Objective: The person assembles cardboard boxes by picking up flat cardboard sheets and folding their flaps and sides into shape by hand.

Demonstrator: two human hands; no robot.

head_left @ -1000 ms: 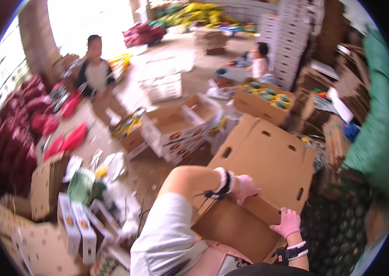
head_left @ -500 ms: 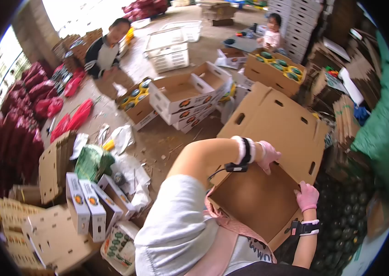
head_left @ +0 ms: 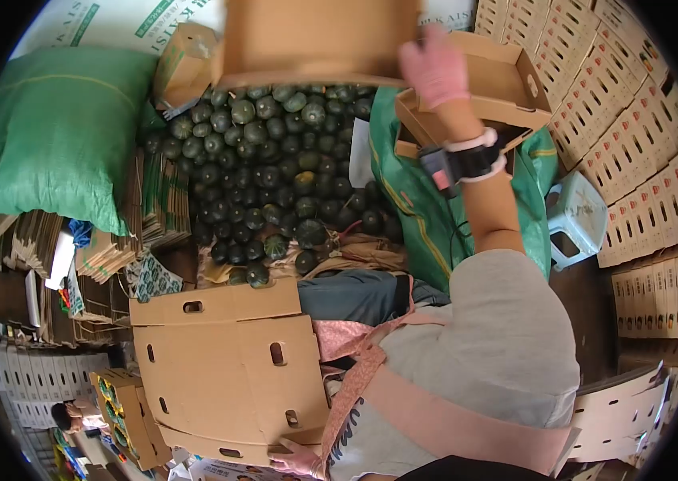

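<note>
— Stacked cartons (head_left: 627, 136) and a heap of dark squashes (head_left: 267, 172) form the background.
— What's held?
— The right hand (head_left: 437, 72) grips 1 open box (head_left: 315, 36) by its side, at the top. The left hand (head_left: 297, 458) touches holed cardboard (head_left: 227, 377) below; whether it grips, I can't tell.

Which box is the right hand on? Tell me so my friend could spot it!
Find the big heap of dark green pumpkins. Right above it, at the picture's top edge, is a wide brown box, with the pink-gloved right hand at its right side. Unlike the brown boxes just right of that hand, it looks blurry and runs off the picture.
</note>
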